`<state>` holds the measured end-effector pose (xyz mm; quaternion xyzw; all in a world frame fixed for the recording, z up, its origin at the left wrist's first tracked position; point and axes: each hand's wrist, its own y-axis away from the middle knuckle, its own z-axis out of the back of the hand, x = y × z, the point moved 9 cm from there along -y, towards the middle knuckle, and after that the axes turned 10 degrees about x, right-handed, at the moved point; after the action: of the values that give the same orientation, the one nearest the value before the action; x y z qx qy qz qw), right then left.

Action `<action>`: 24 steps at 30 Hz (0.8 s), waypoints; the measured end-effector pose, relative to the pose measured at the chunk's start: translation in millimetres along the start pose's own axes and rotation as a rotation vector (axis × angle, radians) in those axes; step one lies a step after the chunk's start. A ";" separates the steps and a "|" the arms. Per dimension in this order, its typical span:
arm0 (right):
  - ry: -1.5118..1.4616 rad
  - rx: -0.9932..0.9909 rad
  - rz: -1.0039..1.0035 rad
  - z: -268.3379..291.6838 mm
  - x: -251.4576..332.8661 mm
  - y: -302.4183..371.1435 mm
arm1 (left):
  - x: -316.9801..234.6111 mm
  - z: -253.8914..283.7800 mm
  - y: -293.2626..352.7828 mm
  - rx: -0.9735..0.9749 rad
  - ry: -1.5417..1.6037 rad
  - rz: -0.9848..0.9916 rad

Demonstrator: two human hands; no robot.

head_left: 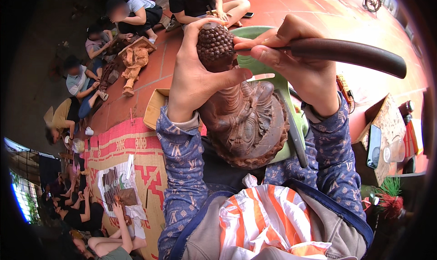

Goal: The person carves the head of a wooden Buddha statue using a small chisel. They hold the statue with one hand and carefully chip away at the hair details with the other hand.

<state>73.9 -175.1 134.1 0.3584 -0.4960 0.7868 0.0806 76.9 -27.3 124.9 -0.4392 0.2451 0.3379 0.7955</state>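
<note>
A dark brown wooden carved statue [248, 116] of a seated robed figure, with knobbly curls on its head, lies in front of me. Its head points away and its base is towards my lap. My left hand [193, 75] wraps round the head, thumb across the neck and fingers over the far side. In my right hand [296, 62] is a carving tool with a long, curved dark handle [350, 54], gripped low by the thumb and fingers. Its thin tip meets the side of the head; the very end is hidden by my fingers.
A green plastic chair [298, 123] is under the statue. Left are a cardboard box [156, 106] and a patterned mat [150, 169] with a row of tools [114, 185]. At right, a phone [373, 146] lies on a stand. Several people work around another wooden carving [135, 62].
</note>
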 end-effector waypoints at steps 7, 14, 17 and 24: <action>-0.032 0.084 -0.022 -2.4 13.9 -9.5 | 7.1 0.8 2.5 -0.035 0.069 0.051; -0.157 0.023 -0.130 8.4 13.6 12.5 | 5.5 3.9 1.8 -0.033 -0.012 0.026; -0.154 -0.089 -0.098 10.8 12.9 16.3 | 6.9 3.2 1.4 -0.040 0.034 0.041; -0.362 -0.185 0.117 1.2 -1.6 12.7 | 7.0 2.2 0.5 -0.038 0.072 0.046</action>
<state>69.4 -182.1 124.2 0.4557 -0.5923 0.6641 -0.0230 81.4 -23.0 120.9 -0.4603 0.2773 0.3448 0.7696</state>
